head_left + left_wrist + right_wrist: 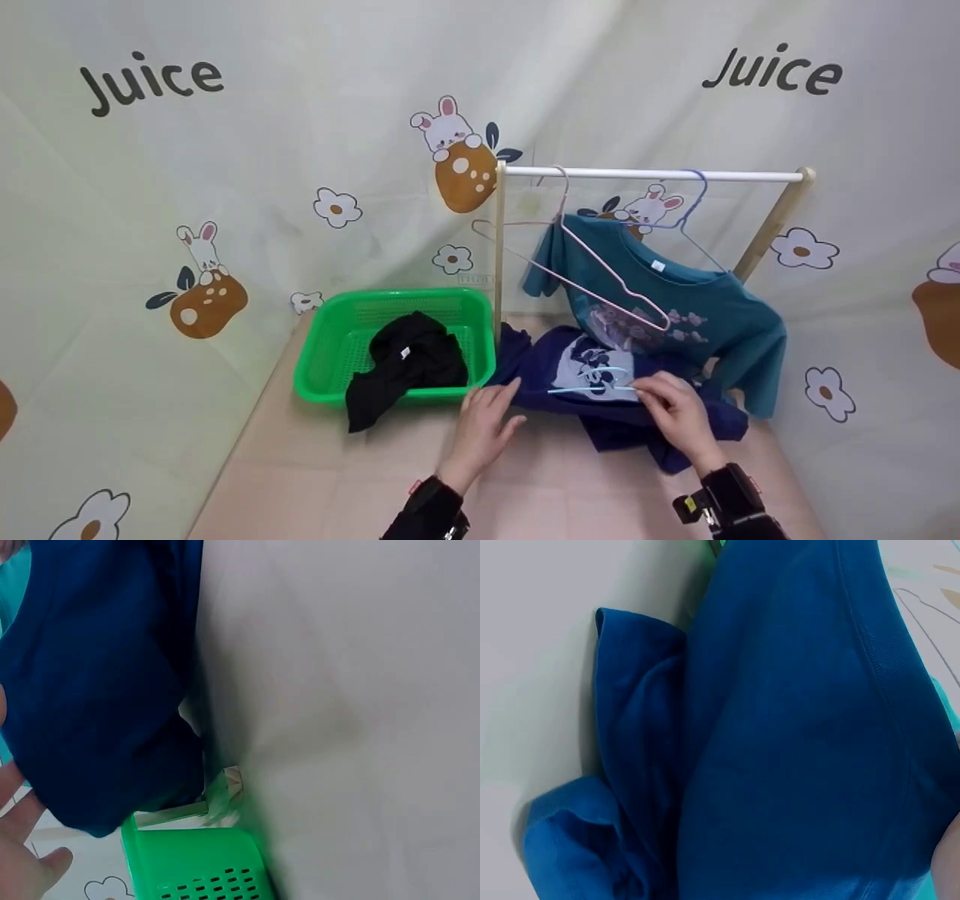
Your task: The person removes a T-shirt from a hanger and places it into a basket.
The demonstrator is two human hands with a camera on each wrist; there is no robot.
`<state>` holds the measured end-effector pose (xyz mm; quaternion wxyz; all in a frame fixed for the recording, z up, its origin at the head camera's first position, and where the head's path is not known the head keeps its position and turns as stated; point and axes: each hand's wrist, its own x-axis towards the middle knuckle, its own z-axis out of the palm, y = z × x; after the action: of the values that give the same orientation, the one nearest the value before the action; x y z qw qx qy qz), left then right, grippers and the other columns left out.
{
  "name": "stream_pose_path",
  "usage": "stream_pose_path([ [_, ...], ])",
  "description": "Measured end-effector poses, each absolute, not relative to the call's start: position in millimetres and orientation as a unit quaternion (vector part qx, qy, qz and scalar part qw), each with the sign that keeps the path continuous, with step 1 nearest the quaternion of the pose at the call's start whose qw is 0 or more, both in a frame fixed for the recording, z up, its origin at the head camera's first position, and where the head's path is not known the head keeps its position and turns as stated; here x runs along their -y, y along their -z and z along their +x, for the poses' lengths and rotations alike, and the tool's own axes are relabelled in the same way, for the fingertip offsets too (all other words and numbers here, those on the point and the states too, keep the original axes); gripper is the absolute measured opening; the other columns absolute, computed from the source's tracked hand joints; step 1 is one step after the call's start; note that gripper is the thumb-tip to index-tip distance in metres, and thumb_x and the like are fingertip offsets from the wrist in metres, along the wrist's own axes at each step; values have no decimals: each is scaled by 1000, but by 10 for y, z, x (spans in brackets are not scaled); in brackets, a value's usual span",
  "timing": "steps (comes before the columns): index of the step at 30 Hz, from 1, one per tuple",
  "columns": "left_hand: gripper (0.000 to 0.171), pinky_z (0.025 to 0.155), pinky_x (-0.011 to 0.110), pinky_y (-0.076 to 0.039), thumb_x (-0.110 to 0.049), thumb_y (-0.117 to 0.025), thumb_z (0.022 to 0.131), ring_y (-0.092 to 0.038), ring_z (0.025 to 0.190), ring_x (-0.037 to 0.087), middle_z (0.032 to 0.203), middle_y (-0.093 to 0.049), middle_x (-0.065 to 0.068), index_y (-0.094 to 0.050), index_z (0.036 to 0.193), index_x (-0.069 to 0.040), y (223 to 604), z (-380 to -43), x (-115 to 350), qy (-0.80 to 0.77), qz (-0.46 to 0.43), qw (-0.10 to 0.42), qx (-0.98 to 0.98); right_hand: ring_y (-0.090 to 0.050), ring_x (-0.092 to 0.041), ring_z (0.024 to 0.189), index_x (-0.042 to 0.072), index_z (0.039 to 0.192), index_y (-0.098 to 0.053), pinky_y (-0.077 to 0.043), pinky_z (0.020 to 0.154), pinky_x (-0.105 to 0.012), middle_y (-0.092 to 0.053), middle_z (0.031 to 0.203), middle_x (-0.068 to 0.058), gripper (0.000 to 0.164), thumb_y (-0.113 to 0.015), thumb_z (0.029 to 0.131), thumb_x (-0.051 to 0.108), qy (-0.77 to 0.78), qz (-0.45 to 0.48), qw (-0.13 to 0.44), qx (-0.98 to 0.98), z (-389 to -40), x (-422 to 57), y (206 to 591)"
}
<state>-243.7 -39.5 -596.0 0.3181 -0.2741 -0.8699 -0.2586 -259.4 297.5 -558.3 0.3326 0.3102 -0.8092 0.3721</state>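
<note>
Now, lower right, the right hand (681, 415) pinches a thin light-blue hanger (589, 391). The left hand (482, 427) is spread, empty; lopsided support could let the navy cloth shirt (592, 408) slip.

I count 3 garments: 1 black garment (427, 356), 1 navy garment (622, 409), 1 teal shirt (667, 289); right of centre, 3 hangers: 1 pink hanger (562, 217), 1 blue hanger (682, 222), 1 pale hanger (592, 390); 1 green basket (405, 295); 1 rack (630, 175); 2 hands: left hand (486, 427), right hand (679, 416).

Curtained booth, seemingly staged: rabbit-print curtain (300, 135) round pink tabletop (300, 465), small clothes rack (634, 175).
</note>
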Motion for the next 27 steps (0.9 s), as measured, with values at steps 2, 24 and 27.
stream_pose_path([
  [2, 56, 85, 42, -47, -23, -80, 83, -57, 88, 20, 97, -61, 4, -62, 133, -8, 5995, -2442, 382, 260, -280, 340, 859, -46, -6, 67, 13, 97, -76, -34, 63, -20, -59, 80, 8, 35, -73, 77, -16, -378, 312, 326, 809, -2592, -2957, 5595],
  [24, 8, 72, 28, -51, -10, -64, 96, -61, 78, 19, 85, -66, 1, -70, 92, -7, 5963, -2520, 561, 331, -273, 411, 804, -62, -11, 74, -3, 91, -72, -45, 72, -9, -67, 81, -11, 27, -66, 78, -25, -434, 247, 334, 799, -2511, -2844, 5492],
  [27, 4, 75, 30, -52, -4, -68, 91, -64, 80, 20, 88, -70, 3, -70, 92, -6, 5944, -2541, 628, 341, -254, 422, 801, -63, -7, 79, 0, 93, -73, -45, 75, -9, -70, 85, -8, 26, -67, 80, -22, -428, 234, 339, 805, -2569, -2903, 5556],
])
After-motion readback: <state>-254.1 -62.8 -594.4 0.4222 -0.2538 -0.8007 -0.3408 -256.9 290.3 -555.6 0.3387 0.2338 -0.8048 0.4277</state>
